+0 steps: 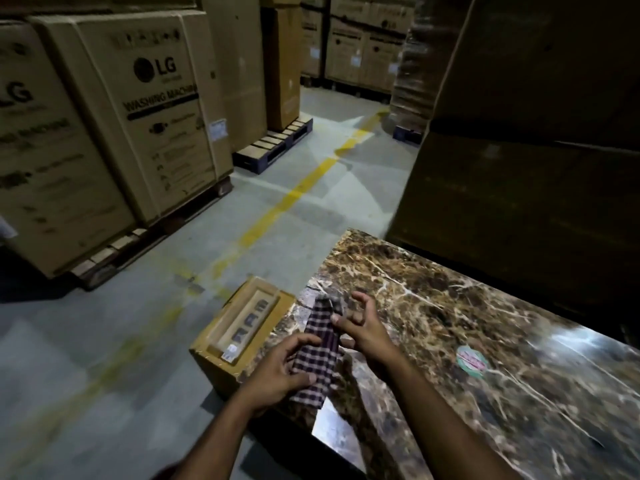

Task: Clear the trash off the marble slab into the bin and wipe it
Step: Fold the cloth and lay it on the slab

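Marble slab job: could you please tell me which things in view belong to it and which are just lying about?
Belonging to the job:
- marble slab
- checked cloth, held by the left hand and right hand
- round sticker on the slab, possibly trash

Just lying about:
- small cardboard box beside the slab
- washing machine cartons on pallets
- yellow floor line

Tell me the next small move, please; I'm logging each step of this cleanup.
Probably lay the checked cloth flat on the marble slab and begin wiping. Both the left hand and right hand hold it just above the slab's near corner, and no loose trash shows there, only a round sticker.
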`<state>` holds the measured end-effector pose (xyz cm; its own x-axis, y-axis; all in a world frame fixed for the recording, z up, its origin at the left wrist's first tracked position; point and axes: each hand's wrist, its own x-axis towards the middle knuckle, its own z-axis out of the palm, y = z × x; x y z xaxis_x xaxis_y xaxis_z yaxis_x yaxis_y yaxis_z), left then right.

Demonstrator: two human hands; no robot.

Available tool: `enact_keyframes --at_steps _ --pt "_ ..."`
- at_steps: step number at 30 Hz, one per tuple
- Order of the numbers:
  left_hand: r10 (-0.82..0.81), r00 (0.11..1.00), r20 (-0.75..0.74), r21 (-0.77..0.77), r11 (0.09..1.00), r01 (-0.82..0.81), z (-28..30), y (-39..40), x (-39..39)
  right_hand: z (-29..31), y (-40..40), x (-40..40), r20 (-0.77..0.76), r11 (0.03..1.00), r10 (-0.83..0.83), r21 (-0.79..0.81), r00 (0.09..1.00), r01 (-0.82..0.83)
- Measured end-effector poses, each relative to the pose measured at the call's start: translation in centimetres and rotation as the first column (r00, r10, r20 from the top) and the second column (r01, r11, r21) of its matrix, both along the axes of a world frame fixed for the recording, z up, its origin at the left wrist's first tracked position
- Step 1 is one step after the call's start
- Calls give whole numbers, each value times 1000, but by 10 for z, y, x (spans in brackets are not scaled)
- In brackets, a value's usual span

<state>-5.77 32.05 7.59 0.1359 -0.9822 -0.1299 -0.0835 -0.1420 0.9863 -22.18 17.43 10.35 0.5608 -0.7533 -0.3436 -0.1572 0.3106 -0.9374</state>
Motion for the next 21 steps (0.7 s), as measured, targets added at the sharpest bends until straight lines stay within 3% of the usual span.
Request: enact_keyframes --at_steps 3,6,13,19,21 --pt "28 999 16 43 999 -29 -7 -4 19 -6 -25 34 -74 996 83 41 994 -80" --pt "191 982 1 81 978 -190 -13 -6 37 -8 -47 61 -129 985 172 32 977 -169" --pt "571 789 227 87 795 -600 -35 -23 79 -32 -103 130 -240 956 290 26 927 -292" --pt "595 732 331 202 713 -671 -63 -27 127 -64 -116 193 -343 964 235 -34 910 -262" --pt "647 678 347 220 647 -730 -71 -36 145 -79 -122 215 -391 958 228 -74 892 -278"
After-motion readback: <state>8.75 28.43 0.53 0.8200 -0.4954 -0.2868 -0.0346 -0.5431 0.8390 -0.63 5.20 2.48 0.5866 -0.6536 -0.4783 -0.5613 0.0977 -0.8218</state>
